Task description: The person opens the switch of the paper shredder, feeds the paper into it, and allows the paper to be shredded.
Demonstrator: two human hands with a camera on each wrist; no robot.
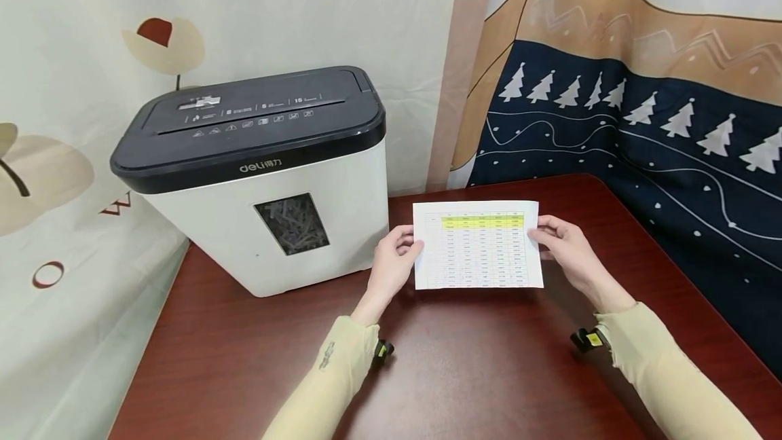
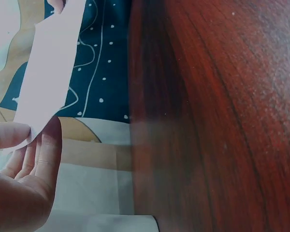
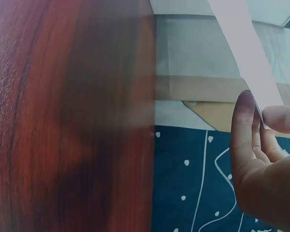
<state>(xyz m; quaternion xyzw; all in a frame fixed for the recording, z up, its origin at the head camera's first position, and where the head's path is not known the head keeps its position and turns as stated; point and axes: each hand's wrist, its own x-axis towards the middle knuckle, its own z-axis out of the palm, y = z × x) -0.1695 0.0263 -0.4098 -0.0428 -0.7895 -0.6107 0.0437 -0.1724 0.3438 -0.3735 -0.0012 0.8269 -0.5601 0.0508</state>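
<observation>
A white sheet of paper printed with a table, some rows highlighted yellow and green, is held up above the desk in the head view. My left hand pinches its left edge between thumb and fingers. At the opposite edge, my right hand pinches it the same way. In the left wrist view the sheet runs away from the left hand, seen nearly edge-on. The right wrist view has the thumb and fingers of the right hand on either side of the paper.
A white paper shredder with a black top and a slot stands on the desk's left. Paper shreds show through its window. The reddish-brown desk meets patterned curtains behind and at the right.
</observation>
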